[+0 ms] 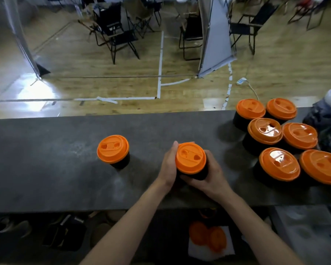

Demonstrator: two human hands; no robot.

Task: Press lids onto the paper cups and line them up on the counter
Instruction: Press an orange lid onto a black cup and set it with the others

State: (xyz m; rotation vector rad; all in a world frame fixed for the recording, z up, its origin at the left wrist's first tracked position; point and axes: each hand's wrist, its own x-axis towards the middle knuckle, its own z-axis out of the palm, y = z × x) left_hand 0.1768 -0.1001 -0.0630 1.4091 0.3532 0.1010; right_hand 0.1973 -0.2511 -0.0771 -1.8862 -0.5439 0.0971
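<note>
A black paper cup with an orange lid (190, 158) stands on the grey counter (55, 169) near its middle. My left hand (167, 166) wraps round the cup's left side and my right hand (210, 175) curls round its right and near side. Another lidded black cup (113, 150) stands alone to the left, apart from my hands. At the right end, several lidded black cups (265, 133) stand bunched together.
Below the counter's near edge lie spare orange lids (207, 239) on white paper, plus shoes and dark items. Someone's patterned clothing (327, 119) sits at the counter's far right. Beyond the counter are a wooden floor, folding chairs and a white banner stand.
</note>
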